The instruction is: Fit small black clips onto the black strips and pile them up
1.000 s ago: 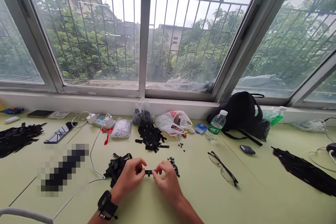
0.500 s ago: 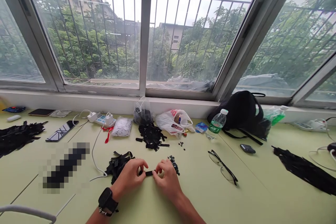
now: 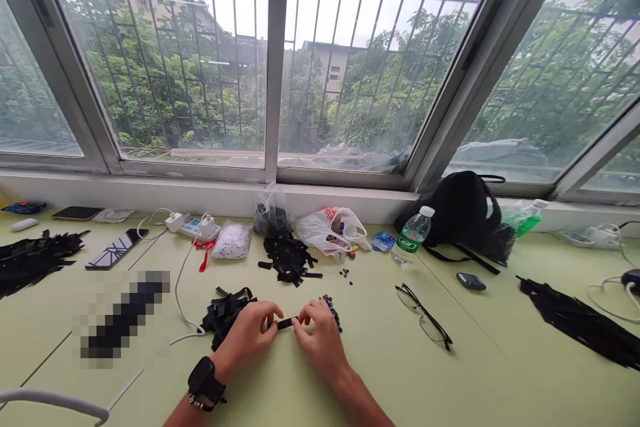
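Observation:
A short black strip (image 3: 287, 323), which looks like fabric, is stretched between my two hands just above the pale green table (image 3: 380, 373). My left hand (image 3: 253, 330) pinches its left end, and my right hand (image 3: 319, 335) has thumb and fingers closed on its right end. Behind my left hand lies a heap of similar black strips (image 3: 220, 317), partly covered by it. Small dark round pieces (image 3: 332, 312), perhaps buttons or snaps, sit right beside my right hand. Farther back is another pile of black strips (image 3: 287, 257), with several loose round pieces (image 3: 345, 273) to its right.
Eyeglasses (image 3: 424, 317) lie to the right, a water bottle (image 3: 413, 235) behind them near a black bag (image 3: 455, 213). A white cable (image 3: 180, 293) runs from the power strip (image 3: 197, 228) along the left. More black strips (image 3: 575, 320) lie far right.
The strip's right end has tilted up slightly, and my right hand's fingers have shifted a little. My left hand stays almost where it was.

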The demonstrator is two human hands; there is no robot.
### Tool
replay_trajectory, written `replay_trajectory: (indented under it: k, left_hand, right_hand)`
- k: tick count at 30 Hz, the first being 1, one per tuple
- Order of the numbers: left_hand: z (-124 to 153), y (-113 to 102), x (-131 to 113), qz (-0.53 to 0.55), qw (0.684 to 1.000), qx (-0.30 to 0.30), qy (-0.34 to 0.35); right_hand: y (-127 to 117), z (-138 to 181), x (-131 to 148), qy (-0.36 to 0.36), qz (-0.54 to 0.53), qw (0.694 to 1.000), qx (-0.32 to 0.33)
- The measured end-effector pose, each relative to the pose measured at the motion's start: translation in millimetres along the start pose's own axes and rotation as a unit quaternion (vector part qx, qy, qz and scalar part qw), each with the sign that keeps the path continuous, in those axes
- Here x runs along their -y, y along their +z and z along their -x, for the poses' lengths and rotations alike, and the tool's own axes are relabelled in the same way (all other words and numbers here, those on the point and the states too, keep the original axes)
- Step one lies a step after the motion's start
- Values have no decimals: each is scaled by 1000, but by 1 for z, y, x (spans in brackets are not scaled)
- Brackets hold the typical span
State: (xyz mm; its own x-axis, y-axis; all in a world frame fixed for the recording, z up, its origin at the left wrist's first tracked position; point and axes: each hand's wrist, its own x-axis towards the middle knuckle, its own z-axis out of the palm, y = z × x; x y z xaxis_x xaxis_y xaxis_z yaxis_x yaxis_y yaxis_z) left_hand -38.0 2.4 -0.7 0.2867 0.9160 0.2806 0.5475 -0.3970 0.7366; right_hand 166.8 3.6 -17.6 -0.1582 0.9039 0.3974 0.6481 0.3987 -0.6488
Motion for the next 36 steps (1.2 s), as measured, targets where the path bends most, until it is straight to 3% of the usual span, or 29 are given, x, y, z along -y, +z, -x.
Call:
replay_trajectory:
  k: [11, 20, 25, 32, 36]
  left_hand:
    - [-2, 1, 3, -2, 1000, -10, -9]
    - [0, -1, 2, -54, 998, 26, -8]
    - [1, -1, 0, -50, 997, 43, 30]
    - [2, 2, -3, -81, 991, 58, 93]
    - [2, 2, -5, -98, 990, 45, 92]
  right_hand:
    - [2, 0, -1, 11, 6, 1000, -2]
    - [4, 0, 1, 16, 27, 999, 8]
    - [4, -1, -5, 9, 50, 999, -18]
    - [-33, -25, -48, 29, 51, 995, -82]
    - [-50, -29, -69, 47, 40, 998, -20]
